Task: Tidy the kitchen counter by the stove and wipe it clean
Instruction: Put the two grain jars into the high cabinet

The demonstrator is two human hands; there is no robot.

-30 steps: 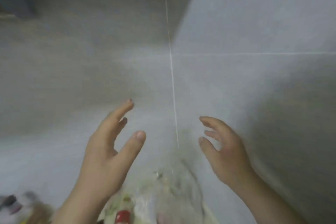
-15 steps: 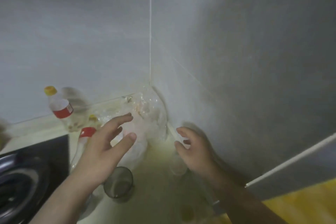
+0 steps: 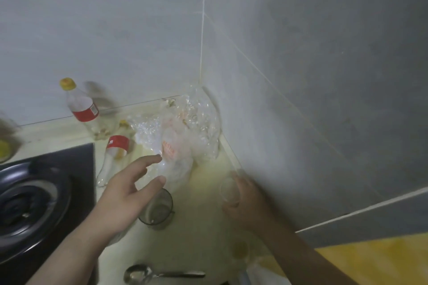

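On the pale yellow counter (image 3: 203, 227), crumpled clear plastic bags (image 3: 183, 132) fill the corner by the tiled walls. My left hand (image 3: 125, 194) hovers with straight, spread fingers, fingertips right at the bags' near edge, above a dark glass tumbler (image 3: 159, 209). My right hand (image 3: 243, 206) is curled round a small clear cup (image 3: 228, 188) close to the right wall. One bottle with a yellow cap and red label (image 3: 81, 109) stands upright at the back wall. A second red-labelled bottle (image 3: 114, 154) lies on its side beside the stove.
A black gas stove (image 3: 34, 201) takes up the left. A metal spoon (image 3: 143, 274) lies at the counter's near edge, and another small clear cup (image 3: 239, 249) stands near my right forearm. A blurred jar (image 3: 4, 146) is at far left. Yellow floor (image 3: 370, 259) shows at lower right.
The view dropped from the bare wall to the counter corner. Both hands came down; my right hand closed round the small clear cup and my left reached toward the bags.
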